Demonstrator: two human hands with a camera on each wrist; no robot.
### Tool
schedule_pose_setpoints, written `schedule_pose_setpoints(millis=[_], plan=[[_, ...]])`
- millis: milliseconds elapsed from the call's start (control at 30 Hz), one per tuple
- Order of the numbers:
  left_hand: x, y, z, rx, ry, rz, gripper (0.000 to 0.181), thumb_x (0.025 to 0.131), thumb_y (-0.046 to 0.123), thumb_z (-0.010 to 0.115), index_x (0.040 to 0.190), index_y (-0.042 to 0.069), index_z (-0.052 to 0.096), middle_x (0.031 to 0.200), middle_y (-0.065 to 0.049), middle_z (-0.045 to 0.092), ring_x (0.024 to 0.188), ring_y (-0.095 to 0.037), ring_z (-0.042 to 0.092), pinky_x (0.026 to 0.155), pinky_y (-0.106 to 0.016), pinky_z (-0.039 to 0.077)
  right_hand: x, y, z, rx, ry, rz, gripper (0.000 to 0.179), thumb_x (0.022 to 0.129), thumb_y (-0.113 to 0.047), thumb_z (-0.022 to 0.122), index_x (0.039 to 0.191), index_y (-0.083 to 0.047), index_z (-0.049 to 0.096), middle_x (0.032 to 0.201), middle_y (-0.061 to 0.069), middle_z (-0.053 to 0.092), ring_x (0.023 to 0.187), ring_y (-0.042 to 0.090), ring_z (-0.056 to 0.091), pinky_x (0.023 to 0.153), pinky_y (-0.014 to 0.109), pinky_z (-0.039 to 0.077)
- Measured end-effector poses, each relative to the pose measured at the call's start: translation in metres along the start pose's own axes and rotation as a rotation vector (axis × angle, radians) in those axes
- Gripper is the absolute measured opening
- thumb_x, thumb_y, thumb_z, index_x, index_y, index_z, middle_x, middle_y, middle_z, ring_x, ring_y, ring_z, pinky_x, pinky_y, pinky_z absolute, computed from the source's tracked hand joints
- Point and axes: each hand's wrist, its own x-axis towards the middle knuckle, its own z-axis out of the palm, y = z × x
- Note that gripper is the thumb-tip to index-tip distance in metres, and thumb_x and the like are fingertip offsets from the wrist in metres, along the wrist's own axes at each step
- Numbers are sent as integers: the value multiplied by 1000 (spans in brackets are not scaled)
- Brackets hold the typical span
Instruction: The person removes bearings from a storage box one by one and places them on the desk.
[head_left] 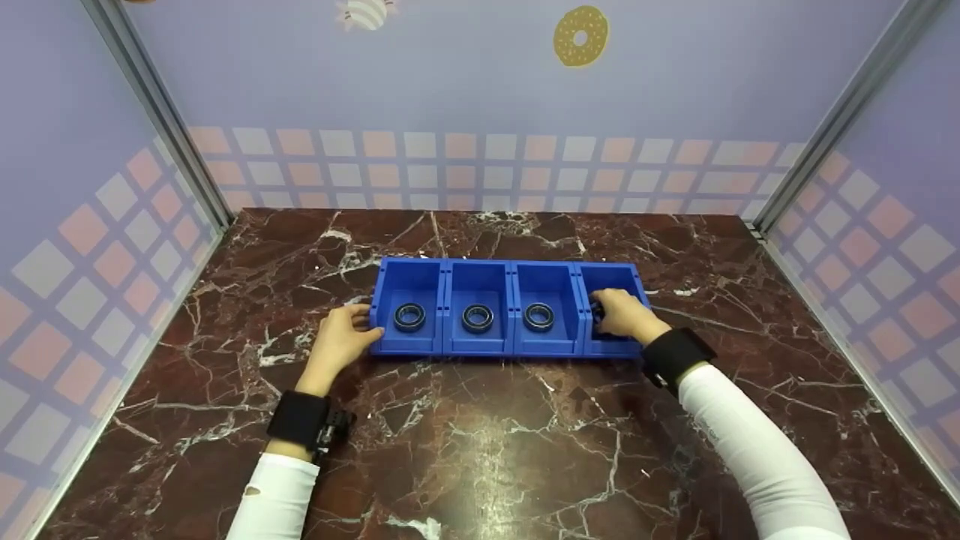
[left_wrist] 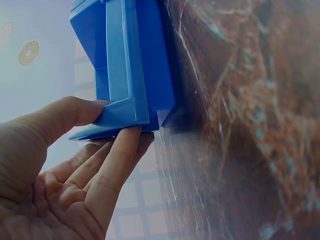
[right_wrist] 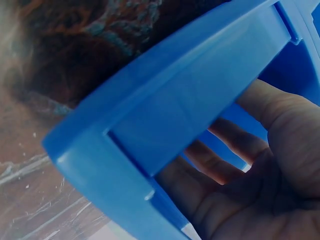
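Observation:
A row of joined blue bins (head_left: 478,346) stands on the marble-patterned table. Three dark ring bearings lie in it, one per compartment: the left bearing (head_left: 409,317), the middle bearing (head_left: 477,319) and a third bearing (head_left: 538,317). My left hand (head_left: 344,337) grips the left end of the row, thumb over the rim and fingers against the outer side; the left wrist view shows this grip on the bin (left_wrist: 134,65). Inside the rightmost compartment, my right hand (head_left: 625,312) holds another dark bearing (head_left: 597,310) at its fingertips, mostly covered. Behind the bin front (right_wrist: 200,95), the right fingers (right_wrist: 212,162) reach down.
Table surface (head_left: 480,442) lies in front of the bins. A lilac back wall (head_left: 480,97) with pink and white squares rises behind, and metal posts stand at both back corners. Side panels (head_left: 67,247) flank the table.

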Motion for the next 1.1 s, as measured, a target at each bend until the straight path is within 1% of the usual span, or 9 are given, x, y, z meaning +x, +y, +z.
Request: schedule_pose_setpoints(millis=[100,267,467,567,867,1100], plan=[[0,0,0,10,2,4,49,93,1,70,134,-20,54,127,-38,62,118,-49,63,101,-52,54,0,0,0,-10,11,-14,35,72,3,73,106,10,66,96,27,67,95,47,64,82,63,55],[0,-1,0,3,10,10,46,92,-1,70,131,-20,57,125,-38,63,117,-48,65,101,-51,55,1,1,1,-1,5,-5,32,72,0,76,103,7,68,92,23,65,91,43,63,82,62,54],[0,-1,0,2,16,11,45,91,-1,71,130,-20,58,125,-38,63,116,-49,65,101,-51,55,2,2,0,2,-7,-17,33,74,-3,79,103,7,70,94,24,66,93,43,63,84,62,55],[0,-1,0,5,19,16,45,91,-1,71,130,-20,58,125,-38,63,116,-49,65,100,-52,55,3,3,0,-2,-6,-26,31,74,-4,80,101,6,70,92,24,66,92,43,63,84,62,55],[1,-1,1,0,19,22,44,91,-2,71,129,-20,59,124,-38,63,116,-48,65,100,-51,55,3,5,1,-10,-8,-43,30,73,-3,81,99,6,70,91,22,66,93,44,64,85,62,54],[0,1,0,16,8,4,46,93,0,71,133,-19,57,128,-38,62,118,-48,64,100,-51,55,1,4,-1,-18,-6,-59,20,73,-3,80,87,3,67,79,12,60,81,36,60,75,59,54]])
